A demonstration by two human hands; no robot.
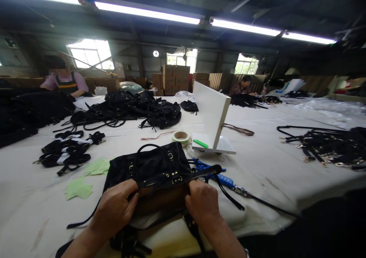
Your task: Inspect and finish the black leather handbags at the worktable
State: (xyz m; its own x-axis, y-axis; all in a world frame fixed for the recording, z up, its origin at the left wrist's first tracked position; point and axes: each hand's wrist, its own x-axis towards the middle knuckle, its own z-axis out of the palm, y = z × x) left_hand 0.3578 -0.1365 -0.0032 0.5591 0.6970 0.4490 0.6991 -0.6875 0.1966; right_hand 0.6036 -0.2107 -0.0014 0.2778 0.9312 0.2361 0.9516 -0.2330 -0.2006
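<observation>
A black handbag [154, 164] with gold buckles and a looped handle lies on the table in front of me, its mouth towards me and its brown lining showing. My left hand [118, 204] is closed on the left side of the bag's opening edge. On the opposite side, my right hand [202, 199] grips the same edge with its fingers curled in. Black straps trail from both sides of the bag. Just beyond my right hand lies a blue air gun [224, 180] with a dark hose, partly hidden by the bag.
Green paper pieces [78, 188] and bundled black straps [67, 147] lie left. A tape roll [180, 137] and a white upright board [211, 113] stand beyond the bag. Black bags [128, 109] are piled farther back; straps with metal clips [328, 147] lie right. A co-worker [67, 80] is at far left.
</observation>
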